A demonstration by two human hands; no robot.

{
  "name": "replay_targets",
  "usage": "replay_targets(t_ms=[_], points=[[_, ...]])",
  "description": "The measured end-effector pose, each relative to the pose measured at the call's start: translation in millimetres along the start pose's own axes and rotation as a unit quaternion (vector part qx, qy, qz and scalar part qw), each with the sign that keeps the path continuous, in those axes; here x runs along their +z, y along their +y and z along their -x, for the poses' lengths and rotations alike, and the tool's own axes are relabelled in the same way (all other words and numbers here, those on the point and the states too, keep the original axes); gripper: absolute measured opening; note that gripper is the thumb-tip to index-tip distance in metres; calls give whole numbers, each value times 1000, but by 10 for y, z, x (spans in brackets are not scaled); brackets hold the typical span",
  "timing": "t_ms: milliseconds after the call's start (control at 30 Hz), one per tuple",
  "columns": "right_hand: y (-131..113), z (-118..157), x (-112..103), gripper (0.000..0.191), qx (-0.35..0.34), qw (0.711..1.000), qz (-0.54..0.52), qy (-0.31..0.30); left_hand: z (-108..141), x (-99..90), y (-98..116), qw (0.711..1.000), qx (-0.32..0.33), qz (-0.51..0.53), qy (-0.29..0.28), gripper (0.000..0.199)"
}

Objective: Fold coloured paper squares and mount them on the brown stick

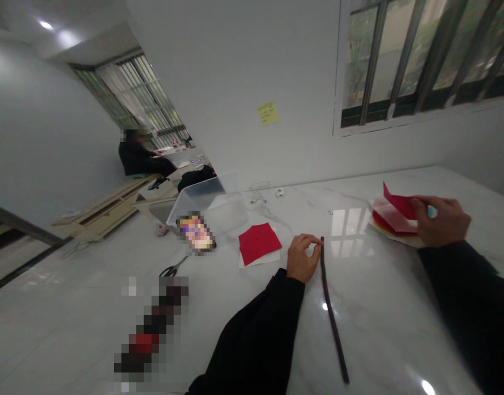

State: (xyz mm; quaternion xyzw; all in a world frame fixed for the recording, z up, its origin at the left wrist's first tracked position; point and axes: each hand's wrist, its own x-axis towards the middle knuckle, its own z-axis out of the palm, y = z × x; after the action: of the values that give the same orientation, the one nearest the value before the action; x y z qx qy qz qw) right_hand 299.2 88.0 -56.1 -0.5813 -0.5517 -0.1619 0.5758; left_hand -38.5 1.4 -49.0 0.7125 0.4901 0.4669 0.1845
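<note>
A thin dark brown stick (332, 312) lies lengthwise on the white marbled table, and my left hand (303, 257) pinches its far end between thumb and fingertips. At the right, my right hand (443, 219) grips the edge of a red sheet (401, 206), lifted at a stack of coloured paper (396, 233). A small white and light blue item (432, 212) shows between its fingers. Left of my left hand, a red cut paper piece (260, 241) rests over a white sheet.
Scissors (173, 269), a pixelated phone-like item (196, 233) and a pixelated dark and red object (151, 332) lie at the left. Behind them stands a clear plastic bin (198, 195). A cable (258, 195) is near the wall. A person in black (139, 156) sits far off.
</note>
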Motion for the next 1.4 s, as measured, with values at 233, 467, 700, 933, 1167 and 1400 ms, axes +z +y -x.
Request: replay_targets(t_ms=[233, 467, 700, 933, 1167, 1400], points=[[-973, 134, -93, 13, -131, 983, -121, 37, -30, 47, -45, 933, -187, 300, -65, 36], [-1496, 824, 193, 28, -326, 907, -200, -174, -32, 2, -30, 747, -301, 589, -64, 54], [-1527, 915, 244, 39, -208, 908, -235, -277, -62, 61, -186, 796, -318, 499, 128, 54], [-1455, 881, 377, 44, 133, 880, -347, -296, -40, 178, -350, 804, -344, 465, 136, 39], [-1410, 924, 406, 31, 232, 823, -369, -365, 2, 186, -273, 846, -327, 417, 53, 47], [-1306, 913, 467, 30, 268, 804, -414, -333, -133, -79, -121, 754, -357, 552, 7, 73]])
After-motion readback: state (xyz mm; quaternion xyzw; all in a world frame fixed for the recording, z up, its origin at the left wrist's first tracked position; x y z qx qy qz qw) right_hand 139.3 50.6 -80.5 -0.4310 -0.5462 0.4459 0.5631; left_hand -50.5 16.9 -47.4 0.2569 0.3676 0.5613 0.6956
